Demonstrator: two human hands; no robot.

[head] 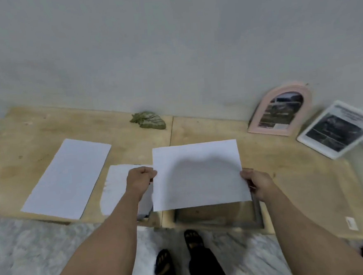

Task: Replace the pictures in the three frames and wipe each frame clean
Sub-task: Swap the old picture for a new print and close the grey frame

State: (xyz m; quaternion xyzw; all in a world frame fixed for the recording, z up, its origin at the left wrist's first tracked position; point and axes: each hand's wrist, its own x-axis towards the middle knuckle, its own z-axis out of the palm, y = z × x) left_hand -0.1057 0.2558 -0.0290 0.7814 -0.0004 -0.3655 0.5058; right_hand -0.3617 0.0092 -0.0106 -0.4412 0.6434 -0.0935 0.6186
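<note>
Blank white paper sheet [200, 174] pinched at side edges by my left hand [141, 178] and right hand [257, 183], held over grey rectangular frame [218, 217] at near table edge. Pink arched frame [279, 110] and white frame [337, 129] far right look filled already; green cloth [148, 120] unused, guessing wiping's left.

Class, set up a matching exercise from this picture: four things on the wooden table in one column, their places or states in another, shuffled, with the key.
1. sheet of paper
2. striped cloth
3. arched pink frame
4. grey frame

A. leans on the wall
B. crumpled by the wall
C. held by both hands
D. lies flat under the held sheet

Pairs: 1-C, 2-B, 3-A, 4-D
</note>
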